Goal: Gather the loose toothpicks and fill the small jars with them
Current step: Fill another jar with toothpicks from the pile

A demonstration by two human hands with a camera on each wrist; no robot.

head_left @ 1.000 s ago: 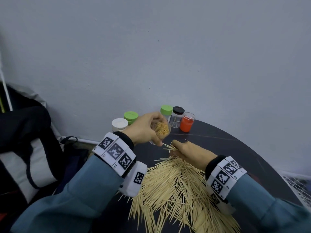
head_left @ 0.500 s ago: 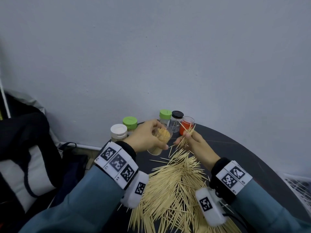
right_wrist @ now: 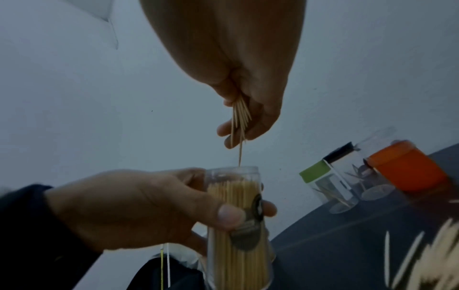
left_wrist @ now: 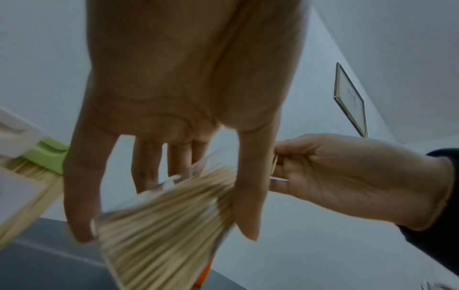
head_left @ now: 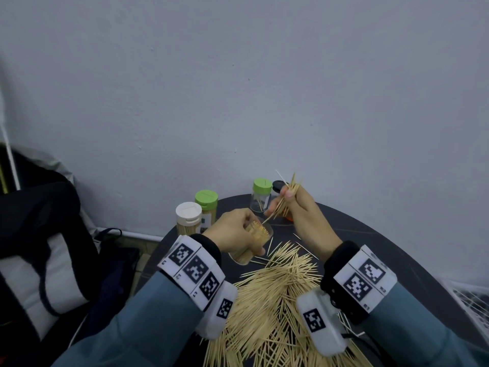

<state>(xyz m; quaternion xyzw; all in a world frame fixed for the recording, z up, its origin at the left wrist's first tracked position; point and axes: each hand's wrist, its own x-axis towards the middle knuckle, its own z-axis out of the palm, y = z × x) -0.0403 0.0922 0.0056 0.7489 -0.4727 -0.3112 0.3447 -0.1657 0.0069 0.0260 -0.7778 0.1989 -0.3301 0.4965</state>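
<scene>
Several toothpicks (right_wrist: 240,117) are pinched as a small bunch in the right hand (head_left: 301,215), tips just above the mouth of the open jar (right_wrist: 236,212), which the left hand (head_left: 232,234) grips around its clear wall. Jar is nearly full. Loose pile (head_left: 277,295) lies on the table (head_left: 370,242). Picks look light, stiff, sharp and prone to splaying; best pinched mid-length and aligned. Jar wall looks smooth, so a wrap-around grip suits it.
</scene>
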